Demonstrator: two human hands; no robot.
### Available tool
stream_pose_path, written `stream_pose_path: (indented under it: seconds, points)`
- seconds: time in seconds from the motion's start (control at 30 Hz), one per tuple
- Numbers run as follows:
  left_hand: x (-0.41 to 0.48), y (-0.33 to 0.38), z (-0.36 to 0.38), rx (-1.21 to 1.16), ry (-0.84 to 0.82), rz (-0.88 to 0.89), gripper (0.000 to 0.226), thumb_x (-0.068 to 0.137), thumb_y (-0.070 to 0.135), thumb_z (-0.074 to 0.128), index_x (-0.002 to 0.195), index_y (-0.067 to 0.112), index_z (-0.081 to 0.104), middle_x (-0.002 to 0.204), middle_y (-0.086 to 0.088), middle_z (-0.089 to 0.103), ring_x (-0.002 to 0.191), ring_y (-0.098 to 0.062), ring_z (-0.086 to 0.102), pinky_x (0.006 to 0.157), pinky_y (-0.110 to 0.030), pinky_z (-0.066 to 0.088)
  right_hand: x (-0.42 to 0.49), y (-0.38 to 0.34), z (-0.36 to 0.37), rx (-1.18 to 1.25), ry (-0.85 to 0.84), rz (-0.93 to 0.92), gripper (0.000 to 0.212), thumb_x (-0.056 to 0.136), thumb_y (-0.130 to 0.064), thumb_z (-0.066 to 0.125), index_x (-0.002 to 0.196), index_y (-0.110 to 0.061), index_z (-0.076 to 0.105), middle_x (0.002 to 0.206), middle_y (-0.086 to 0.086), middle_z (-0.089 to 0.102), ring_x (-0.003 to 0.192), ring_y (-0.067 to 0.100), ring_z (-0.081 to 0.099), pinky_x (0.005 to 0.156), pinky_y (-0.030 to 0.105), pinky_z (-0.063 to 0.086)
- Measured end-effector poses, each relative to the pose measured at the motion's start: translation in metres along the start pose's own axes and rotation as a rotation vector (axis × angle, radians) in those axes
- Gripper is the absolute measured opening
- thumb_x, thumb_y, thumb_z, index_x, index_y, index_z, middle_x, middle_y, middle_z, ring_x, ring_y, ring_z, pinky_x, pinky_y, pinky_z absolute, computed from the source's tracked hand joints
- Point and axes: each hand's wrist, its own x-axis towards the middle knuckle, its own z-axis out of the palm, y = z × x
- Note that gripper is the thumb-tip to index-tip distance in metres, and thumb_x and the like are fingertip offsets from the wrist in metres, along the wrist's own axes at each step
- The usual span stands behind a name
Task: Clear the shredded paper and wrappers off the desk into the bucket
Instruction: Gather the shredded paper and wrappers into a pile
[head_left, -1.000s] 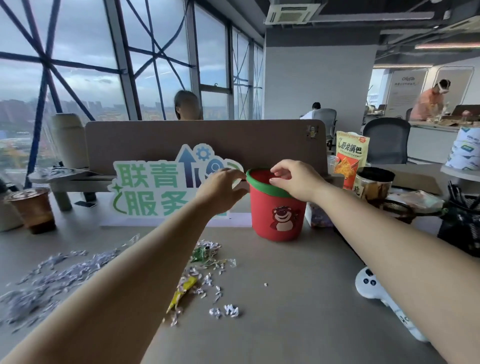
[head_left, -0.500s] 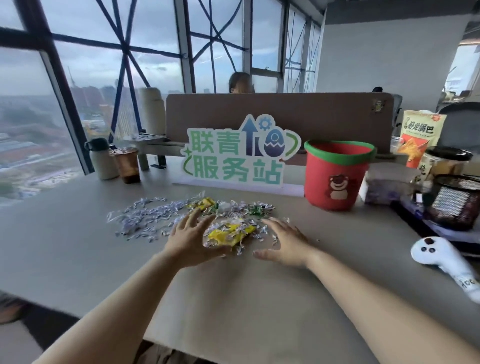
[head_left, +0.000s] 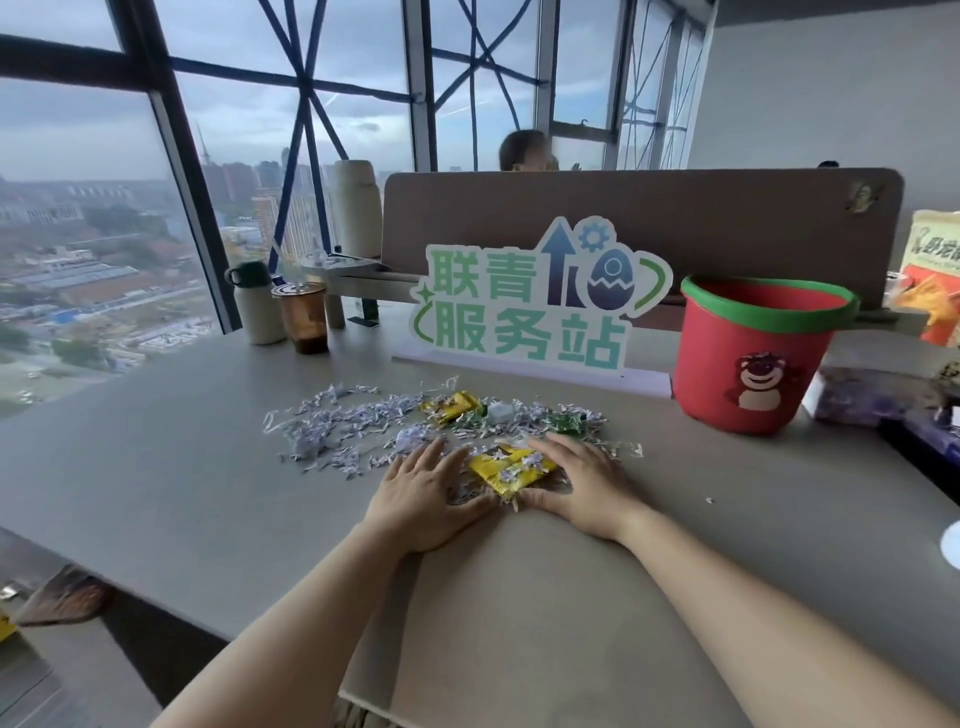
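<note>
Shredded white paper (head_left: 353, 426) lies scattered over the middle of the grey desk (head_left: 156, 478), mixed with yellow and green wrappers. My left hand (head_left: 423, 491) and my right hand (head_left: 582, 480) rest palm-down on the desk, cupped on either side of a small heap holding a yellow wrapper (head_left: 511, 470). Their thumbs almost meet at the near side of the heap. Another yellow wrapper (head_left: 452, 405) and a green wrapper (head_left: 569, 422) lie further back. The red bucket (head_left: 753, 358), green-rimmed with a bear picture, stands upright at the right, apart from the hands.
A green-lettered sign (head_left: 530, 306) stands behind the paper in front of a brown divider (head_left: 701, 218). An iced drink cup (head_left: 302, 317) and a white bottle (head_left: 254, 306) stand at the far left. Snack bags and clutter sit right of the bucket. The desk edge runs along the left.
One second ago both hands were up at the bucket's rim. They came down to the desk and have closed in around the heap with the yellow wrapper, thumbs drawing together.
</note>
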Motion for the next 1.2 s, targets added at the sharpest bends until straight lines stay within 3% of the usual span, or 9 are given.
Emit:
stream_pose_path:
  seconds: [0.2, 0.47, 0.7, 0.87, 1.07, 1.2]
  points:
    - [0.012, -0.001, 0.003, -0.006, 0.057, 0.072, 0.075, 0.076, 0.078, 0.035, 0.140, 0.039, 0.029, 0.155, 0.012, 0.024, 0.145, -0.012, 0.015, 0.120, -0.034, 0.011, 0.014, 0.003, 0.006, 0.082, 0.072, -0.032, 0.042, 0.084, -0.027, 0.058, 0.125, -0.038, 0.055, 0.134, -0.003, 0.052, 0.125, 0.021, 0.043, 0.107, 0.033, 0.033]
    - [0.011, -0.009, 0.007, -0.097, 0.220, 0.094, 0.052, 0.081, 0.065, 0.047, 0.122, 0.035, 0.056, 0.132, 0.009, 0.053, 0.125, -0.017, 0.045, 0.105, -0.034, 0.039, 0.012, 0.001, 0.005, 0.138, 0.177, -0.011, 0.041, 0.080, 0.001, 0.052, 0.110, -0.022, 0.067, 0.110, 0.011, 0.061, 0.109, 0.027, 0.052, 0.095, 0.031, 0.040]
    - [0.005, -0.005, 0.000, -0.226, 0.254, 0.083, 0.026, 0.086, 0.041, 0.058, 0.102, 0.025, 0.069, 0.110, 0.000, 0.062, 0.101, -0.022, 0.058, 0.083, -0.029, 0.046, 0.003, -0.004, 0.001, 0.173, 0.221, -0.016, 0.029, 0.081, 0.000, 0.056, 0.102, -0.013, 0.070, 0.105, 0.013, 0.063, 0.098, 0.032, 0.061, 0.084, 0.036, 0.048]
    - [0.004, -0.005, -0.003, -0.290, 0.262, 0.042, 0.017, 0.085, 0.031, 0.063, 0.093, 0.019, 0.072, 0.101, -0.003, 0.063, 0.090, -0.024, 0.061, 0.076, -0.028, 0.047, -0.005, -0.006, -0.008, 0.235, 0.269, -0.004, 0.011, 0.084, -0.011, 0.063, 0.090, -0.006, 0.071, 0.085, 0.014, 0.061, 0.080, 0.030, 0.059, 0.071, 0.034, 0.043]
    - [0.008, 0.001, -0.013, -0.328, 0.276, 0.065, 0.015, 0.083, 0.023, 0.066, 0.092, 0.013, 0.073, 0.091, -0.003, 0.063, 0.081, -0.020, 0.061, 0.069, -0.021, 0.037, -0.003, -0.003, -0.028, 0.237, 0.331, 0.080, 0.022, 0.085, -0.014, 0.062, 0.073, 0.005, 0.059, 0.073, 0.009, 0.051, 0.069, 0.024, 0.047, 0.059, 0.031, 0.027]
    - [0.013, 0.017, -0.032, -0.345, 0.330, 0.127, 0.015, 0.081, 0.024, 0.069, 0.090, 0.013, 0.074, 0.088, -0.005, 0.065, 0.078, -0.021, 0.061, 0.068, -0.021, 0.039, -0.006, -0.004, -0.048, 0.238, 0.352, 0.075, 0.022, 0.085, -0.015, 0.061, 0.069, -0.001, 0.056, 0.072, 0.007, 0.051, 0.069, 0.022, 0.044, 0.056, 0.031, 0.027]
